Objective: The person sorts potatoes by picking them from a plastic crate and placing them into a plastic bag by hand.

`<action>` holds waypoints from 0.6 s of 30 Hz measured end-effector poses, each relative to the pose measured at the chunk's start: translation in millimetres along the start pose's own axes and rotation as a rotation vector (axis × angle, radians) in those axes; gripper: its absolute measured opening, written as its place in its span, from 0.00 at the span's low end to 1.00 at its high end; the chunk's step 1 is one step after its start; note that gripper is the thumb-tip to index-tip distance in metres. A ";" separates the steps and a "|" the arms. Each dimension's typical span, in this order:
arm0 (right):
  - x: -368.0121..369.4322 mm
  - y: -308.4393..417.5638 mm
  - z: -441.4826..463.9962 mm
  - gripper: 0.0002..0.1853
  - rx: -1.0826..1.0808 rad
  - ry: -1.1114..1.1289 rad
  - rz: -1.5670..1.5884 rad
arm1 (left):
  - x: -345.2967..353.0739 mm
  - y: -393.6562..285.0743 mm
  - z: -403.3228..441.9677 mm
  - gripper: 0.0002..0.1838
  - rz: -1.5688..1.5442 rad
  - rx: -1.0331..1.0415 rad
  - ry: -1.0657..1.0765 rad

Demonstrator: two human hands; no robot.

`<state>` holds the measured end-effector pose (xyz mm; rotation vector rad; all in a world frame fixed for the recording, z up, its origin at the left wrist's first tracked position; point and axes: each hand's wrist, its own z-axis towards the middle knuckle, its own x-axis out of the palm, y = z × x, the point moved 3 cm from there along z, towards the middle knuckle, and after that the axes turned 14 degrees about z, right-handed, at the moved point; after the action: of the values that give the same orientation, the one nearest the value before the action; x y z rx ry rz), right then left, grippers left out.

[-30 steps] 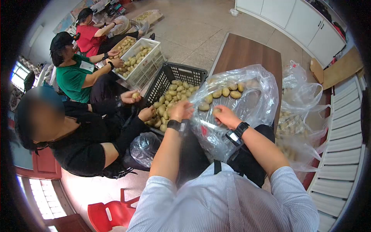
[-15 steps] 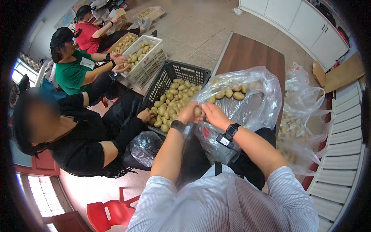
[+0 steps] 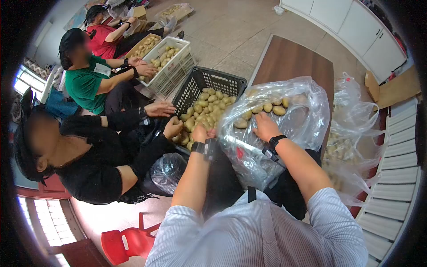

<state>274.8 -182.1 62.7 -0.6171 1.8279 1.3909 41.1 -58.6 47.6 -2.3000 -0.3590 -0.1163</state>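
My left hand [image 3: 202, 133] is at the near side of a black plastic crate [image 3: 221, 77] of potatoes [image 3: 209, 107]. Its fingers curl inward and look slightly blurred; what they hold, if anything, is hidden. Inside the mouth of a large clear plastic bag [image 3: 299, 129], my right hand [image 3: 267, 128] reaches toward a row of potatoes [image 3: 267, 107], its fingers apart and nothing visible in its grip. The bag lies partly on a brown wooden table [image 3: 289, 58] and hangs toward my lap.
On my left, a person in black [image 3: 95, 155] holds both hands at the crate. Beyond sit people in green [image 3: 84, 84] and red [image 3: 104, 40], by a white crate [image 3: 171, 75]. Filled clear bags [image 3: 342, 147] stand at right; a red chair [image 3: 129, 244] is behind left.
My hands were together around a potato; they have separated. The left moved down to the crate, the right into the bag. The neighbour in black raised one hand over the crate's edge.
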 end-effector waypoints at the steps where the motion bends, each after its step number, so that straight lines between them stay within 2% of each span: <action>1: -0.5 -0.2 2.4 0.29 -0.049 -0.023 -0.021 | -0.2 -1.0 -0.9 0.14 0.003 0.000 -0.002; 2: -0.9 1.5 3.9 0.29 -0.048 -0.022 -0.018 | -1.9 -1.3 -0.6 0.14 0.036 -0.011 -0.057; 4: -2.0 7.3 7.7 0.21 -0.080 -0.075 -0.089 | -4.2 -2.3 0.3 0.14 0.070 -0.023 -0.112; 7: 6.9 4.8 20.1 0.20 -0.137 -0.139 -0.180 | -14.9 12.4 28.8 0.13 0.157 -0.060 -0.138; 8: 6.7 6.4 23.8 0.20 -0.135 -0.139 -0.177 | -19.0 29.5 59.2 0.14 0.077 -0.018 -0.011; 10: 9.4 12.3 31.1 0.31 -0.129 -0.005 -0.209 | -13.5 31.9 63.7 0.15 0.000 0.023 0.120; 11: 11.4 14.1 34.3 0.31 -0.127 -0.009 -0.208 | 0.0 22.8 40.4 0.15 0.126 0.009 0.222; 12: 14.3 16.8 37.4 0.28 -0.183 -0.032 -0.225 | 13.0 18.2 22.2 0.14 0.251 -0.005 0.324; 13: 15.7 20.5 39.9 0.26 -0.241 -0.054 -0.244 | 19.7 18.4 14.5 0.14 0.251 -0.003 0.326; 14: 13.9 24.3 42.8 0.15 -0.197 0.003 -0.286 | 27.7 22.0 7.2 0.13 0.314 -0.086 0.438; 15: 13.6 27.6 44.9 0.15 -0.211 -0.005 -0.288 | 34.1 25.4 3.9 0.13 0.375 -0.163 0.547; 18: 12.0 39.7 48.0 0.16 -0.194 -0.001 -0.225 | 40.3 29.1 3.4 0.11 0.560 -0.157 0.636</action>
<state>250.8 -123.9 70.4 -0.8929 1.5788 1.4221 88.1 -66.2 32.7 -2.2801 0.6296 -0.5843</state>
